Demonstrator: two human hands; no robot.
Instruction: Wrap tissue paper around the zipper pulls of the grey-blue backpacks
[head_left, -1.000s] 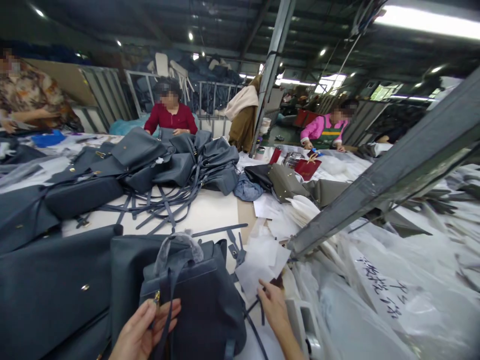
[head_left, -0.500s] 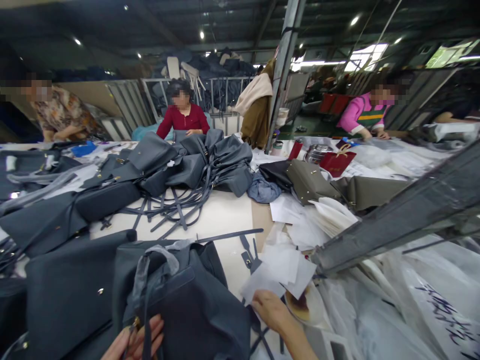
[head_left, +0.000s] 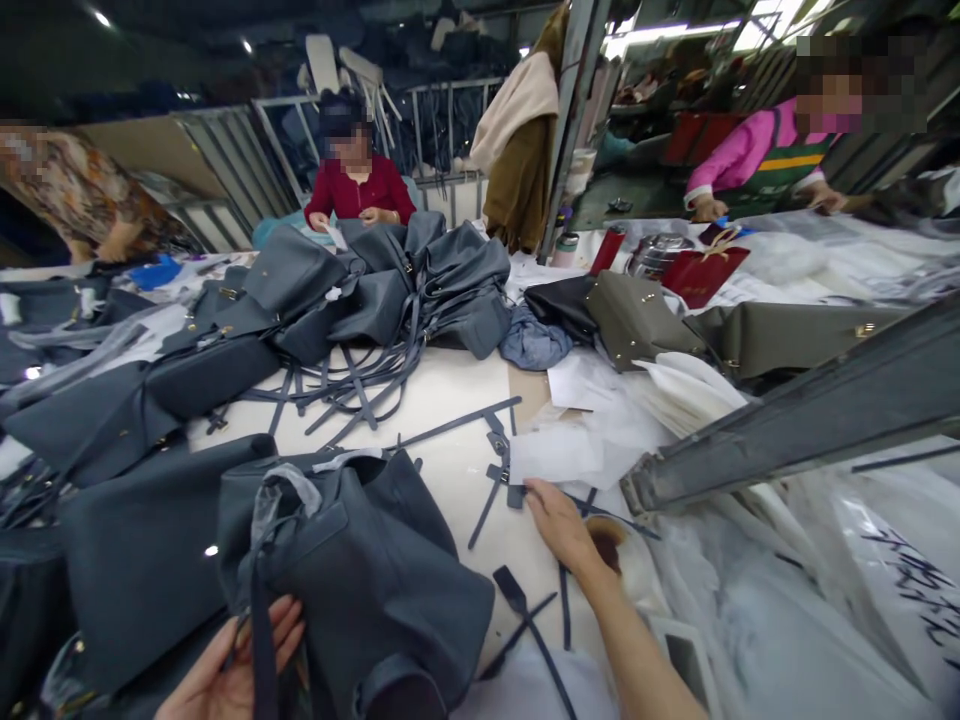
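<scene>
My left hand [head_left: 247, 650] is at the lower left, its fingers curled round a strap [head_left: 264, 640] of a dark blue-grey handbag [head_left: 375, 570]. The bag lies tilted, and clear film wraps its handle [head_left: 289, 487]. Further right, my right hand [head_left: 559, 525] grips the near edge of white paper sheets [head_left: 555, 455], the thumb partly hidden. Thin dark straps [head_left: 491, 505] and a tabbed strap [head_left: 514, 590] lie on the table beside that hand. Left of the held bag is another dark handbag [head_left: 150, 560] with a metal stud.
More dark handbags [head_left: 300, 280] pile up across the table, with loose straps [head_left: 360, 390] in front. A grey metal beam [head_left: 780, 410] slants across the right, above plastic bags [head_left: 795, 600]. Olive bags [head_left: 637, 315] lie behind. Three co-workers, one in a red top [head_left: 360, 190], sit opposite.
My right hand has moved forward with the paper sheets, uncovering more loose straps. The view has tilted downward. My left hand keeps the bag's strap.
</scene>
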